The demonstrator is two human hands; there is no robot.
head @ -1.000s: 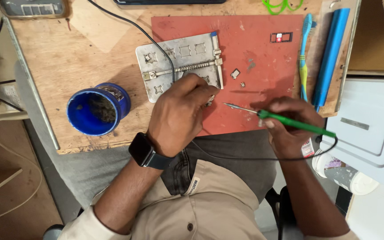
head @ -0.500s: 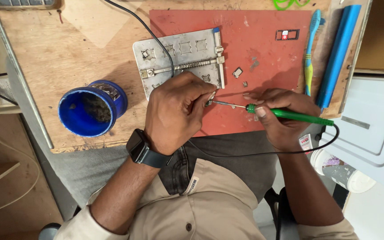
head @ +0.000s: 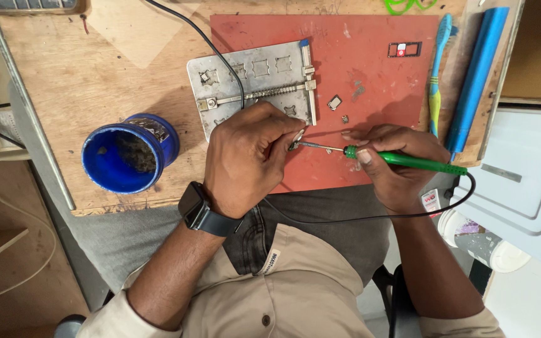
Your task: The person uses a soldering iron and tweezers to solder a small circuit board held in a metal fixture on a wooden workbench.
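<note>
Head view is showing the right hand [head: 402, 166] gripping a green soldering iron [head: 408, 161], its tip meeting a small part pinched in the left hand [head: 248, 159] at 9 o'clock of it — fingertips sitting that close are risking a burn, I judge, if either hand is slipping.

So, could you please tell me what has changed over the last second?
The right hand brought the green soldering iron leftward until its tip met the small piece pinched in the left hand, which shifted only slightly. Both grips stayed as they were. The metal holder plate, blue pot and red mat stayed put.

A green-handled soldering iron [head: 408, 161], red mat [head: 377, 69], blue tub [head: 126, 156], grey metal jig [head: 252, 81] and black wristwatch [head: 198, 209].
</note>
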